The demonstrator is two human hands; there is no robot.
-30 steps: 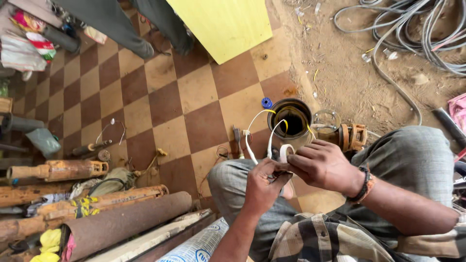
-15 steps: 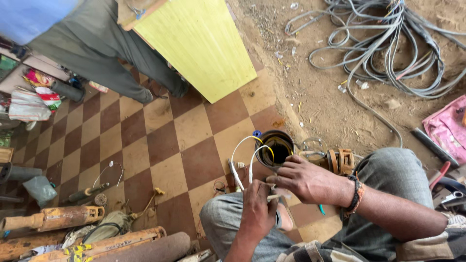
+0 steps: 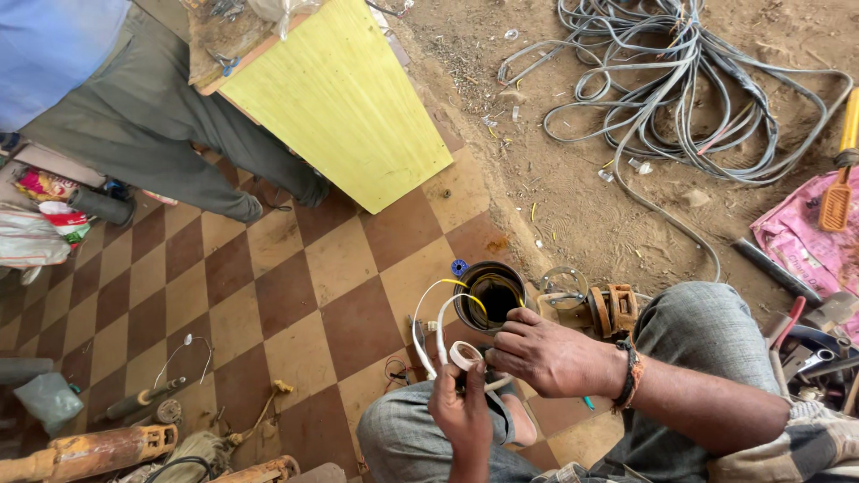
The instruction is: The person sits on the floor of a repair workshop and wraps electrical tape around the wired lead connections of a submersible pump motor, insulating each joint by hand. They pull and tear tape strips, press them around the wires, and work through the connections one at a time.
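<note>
The left hand (image 3: 463, 413) is closed around a white tape roll (image 3: 464, 355), held above the person's knees. The right hand (image 3: 548, 356) pinches the white wires (image 3: 429, 331) just beside the roll. The wires loop up into a dark motor housing (image 3: 489, 295) at the edge of the checkered floor (image 3: 295, 295). Beyond, a yellow board (image 3: 335, 98) leans, and grey cables (image 3: 680, 89) lie coiled on the dirt.

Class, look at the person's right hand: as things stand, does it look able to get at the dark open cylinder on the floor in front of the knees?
Probably yes. The right hand lies just below the dark open cylinder, nothing between them but thin white wires. It is busy, though, with the roll of white tape at the left hand.
</note>
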